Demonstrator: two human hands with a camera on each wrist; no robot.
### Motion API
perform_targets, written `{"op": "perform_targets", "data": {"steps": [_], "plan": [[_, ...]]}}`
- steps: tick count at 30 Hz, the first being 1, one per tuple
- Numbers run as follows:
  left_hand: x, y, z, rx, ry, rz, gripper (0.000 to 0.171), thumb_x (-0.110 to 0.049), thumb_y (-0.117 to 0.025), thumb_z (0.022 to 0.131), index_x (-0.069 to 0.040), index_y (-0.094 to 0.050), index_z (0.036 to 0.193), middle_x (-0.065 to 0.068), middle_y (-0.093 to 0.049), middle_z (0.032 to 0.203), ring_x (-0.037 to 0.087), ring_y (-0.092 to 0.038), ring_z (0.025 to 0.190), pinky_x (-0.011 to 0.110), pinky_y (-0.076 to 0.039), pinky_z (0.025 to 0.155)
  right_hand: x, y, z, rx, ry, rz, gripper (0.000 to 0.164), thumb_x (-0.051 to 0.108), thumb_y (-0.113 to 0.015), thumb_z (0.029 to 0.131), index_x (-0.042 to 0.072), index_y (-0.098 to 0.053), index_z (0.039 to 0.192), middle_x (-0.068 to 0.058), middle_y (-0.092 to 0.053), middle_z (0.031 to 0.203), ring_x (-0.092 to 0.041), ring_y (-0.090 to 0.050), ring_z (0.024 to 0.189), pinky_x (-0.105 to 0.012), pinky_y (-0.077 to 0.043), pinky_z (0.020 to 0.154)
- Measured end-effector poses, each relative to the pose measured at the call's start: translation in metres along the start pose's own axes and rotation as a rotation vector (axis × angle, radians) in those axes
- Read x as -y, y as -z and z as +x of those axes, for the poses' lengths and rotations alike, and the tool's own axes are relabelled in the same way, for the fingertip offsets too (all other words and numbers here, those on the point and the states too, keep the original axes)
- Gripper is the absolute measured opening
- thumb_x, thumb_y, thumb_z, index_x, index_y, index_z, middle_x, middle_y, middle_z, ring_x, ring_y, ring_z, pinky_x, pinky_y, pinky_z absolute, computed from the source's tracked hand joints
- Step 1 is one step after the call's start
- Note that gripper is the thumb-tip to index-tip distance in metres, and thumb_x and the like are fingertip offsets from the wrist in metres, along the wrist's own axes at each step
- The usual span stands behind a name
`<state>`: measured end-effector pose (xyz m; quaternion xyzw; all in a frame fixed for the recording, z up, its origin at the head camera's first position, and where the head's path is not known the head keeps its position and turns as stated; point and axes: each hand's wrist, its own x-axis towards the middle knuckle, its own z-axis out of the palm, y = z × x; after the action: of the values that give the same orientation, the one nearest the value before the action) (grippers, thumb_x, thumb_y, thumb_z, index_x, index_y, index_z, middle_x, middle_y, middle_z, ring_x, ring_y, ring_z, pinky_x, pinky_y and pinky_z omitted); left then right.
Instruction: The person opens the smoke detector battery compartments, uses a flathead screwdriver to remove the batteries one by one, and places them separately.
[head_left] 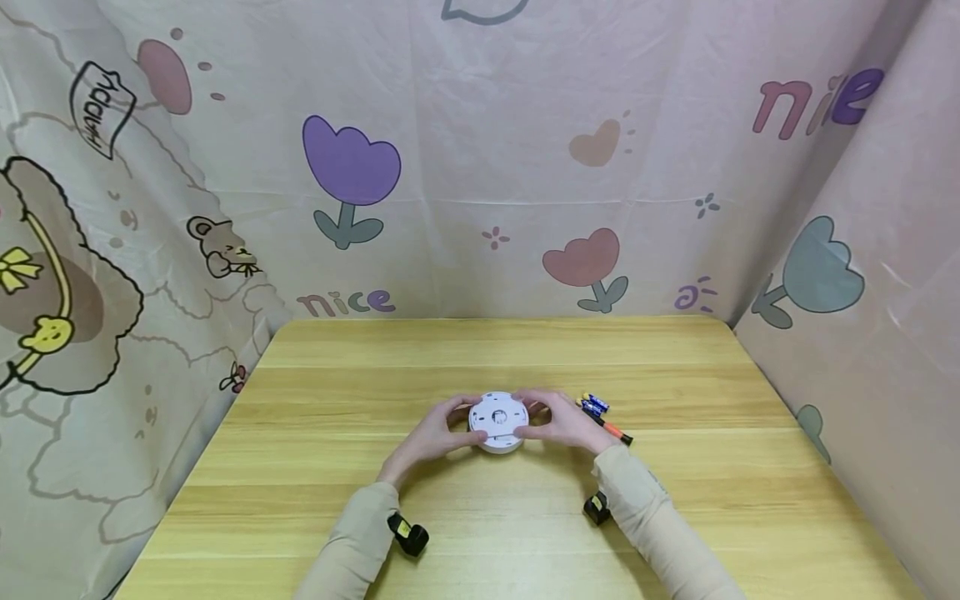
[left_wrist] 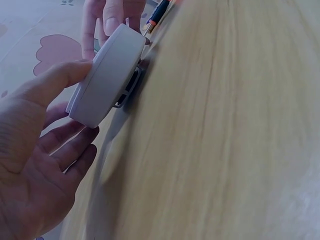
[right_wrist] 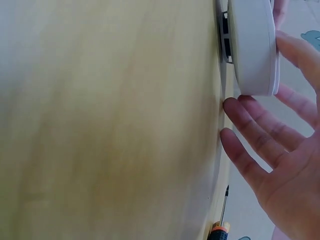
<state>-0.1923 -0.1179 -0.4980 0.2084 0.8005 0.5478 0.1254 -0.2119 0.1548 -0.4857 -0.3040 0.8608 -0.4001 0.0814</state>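
Observation:
A round white smoke detector (head_left: pixel 498 422) sits between both hands over the middle of the table, its slotted mounting side up. My left hand (head_left: pixel 433 435) grips its left edge, thumb at the near side and fingers round the far side. On the opposite edge, my right hand (head_left: pixel 564 421) holds it in the same way. From the left wrist, the detector's smooth side wall (left_wrist: pixel 107 75) shows, with a dark slotted part on the underside facing the tabletop. The right wrist view shows the thumb on the rim of the detector (right_wrist: pixel 255 47), lower fingers spread beneath.
Just beyond my right hand lie several blue batteries (head_left: pixel 597 405). A screwdriver with an orange and black handle (head_left: pixel 617 432) lies beside them. The wooden table (head_left: pixel 480 350) ends at a printed cloth backdrop (head_left: pixel 450 167), and cloth also hangs at both sides.

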Motion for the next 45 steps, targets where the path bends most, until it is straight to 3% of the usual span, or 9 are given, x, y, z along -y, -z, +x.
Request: {"op": "perform_targets", "data": {"steps": [10, 18, 24, 28, 33, 45], "plan": [[-0.004, -0.002, 0.001, -0.053, 0.001, 0.086, 0.062, -0.027, -0.083, 0.083, -0.005, -0.059, 0.136, 0.018, -0.057, 0.146, 0.035, -0.055, 0.135, 0.048, -0.043, 0.117, -0.001, -0.001, -0.001, 0.024, -0.039, 0.052, 0.064, 0.029, -0.078, 0.087, 0.007, -0.055, 0.142, -0.015, -0.069, 0.127, -0.028, -0.069, 0.112, -0.043, -0.057, 0.101], [-0.010, -0.002, 0.000, -0.098, 0.013, 0.175, 0.063, -0.035, -0.086, 0.078, -0.009, -0.065, 0.132, 0.013, -0.061, 0.143, 0.032, -0.060, 0.131, 0.049, -0.047, 0.113, 0.001, 0.000, -0.001, 0.061, -0.065, 0.120, 0.063, 0.024, -0.075, 0.091, 0.005, -0.051, 0.146, -0.020, -0.065, 0.133, -0.030, -0.071, 0.109, -0.041, -0.059, 0.098], [-0.010, -0.001, 0.000, -0.082, 0.016, 0.162, 0.064, -0.033, -0.085, 0.080, -0.006, -0.063, 0.134, 0.016, -0.063, 0.139, 0.025, -0.071, 0.110, 0.035, -0.060, 0.095, 0.000, 0.000, -0.002, 0.069, -0.081, 0.163, 0.065, 0.020, -0.075, 0.091, 0.002, -0.048, 0.147, -0.024, -0.064, 0.131, -0.037, -0.068, 0.115, -0.041, -0.058, 0.100], [-0.008, -0.001, 0.001, -0.080, 0.017, 0.161, 0.064, -0.032, -0.084, 0.081, -0.007, -0.062, 0.135, 0.015, -0.064, 0.139, 0.022, -0.071, 0.108, 0.027, -0.059, 0.092, -0.001, -0.001, -0.001, 0.070, -0.110, 0.228, 0.064, 0.015, -0.075, 0.090, 0.001, -0.048, 0.146, -0.026, -0.064, 0.128, -0.038, -0.068, 0.113, -0.036, -0.061, 0.093], [-0.007, 0.000, 0.001, -0.078, 0.008, 0.147, 0.064, -0.029, -0.084, 0.082, -0.006, -0.061, 0.137, 0.019, -0.069, 0.130, 0.021, -0.071, 0.101, 0.025, -0.060, 0.087, 0.000, -0.002, -0.001, 0.067, -0.150, 0.310, 0.064, 0.007, -0.075, 0.088, -0.001, -0.048, 0.145, -0.031, -0.063, 0.127, -0.038, -0.069, 0.109, -0.031, -0.063, 0.084], [-0.006, 0.000, 0.001, -0.078, 0.030, 0.156, 0.064, -0.032, -0.084, 0.081, -0.009, -0.062, 0.136, 0.017, -0.071, 0.125, 0.012, -0.070, 0.090, 0.021, -0.060, 0.078, 0.000, -0.002, -0.003, 0.064, -0.141, 0.264, 0.072, 0.012, -0.082, 0.082, 0.002, -0.050, 0.146, -0.024, -0.065, 0.127, -0.032, -0.070, 0.109, -0.033, -0.061, 0.092]]}}
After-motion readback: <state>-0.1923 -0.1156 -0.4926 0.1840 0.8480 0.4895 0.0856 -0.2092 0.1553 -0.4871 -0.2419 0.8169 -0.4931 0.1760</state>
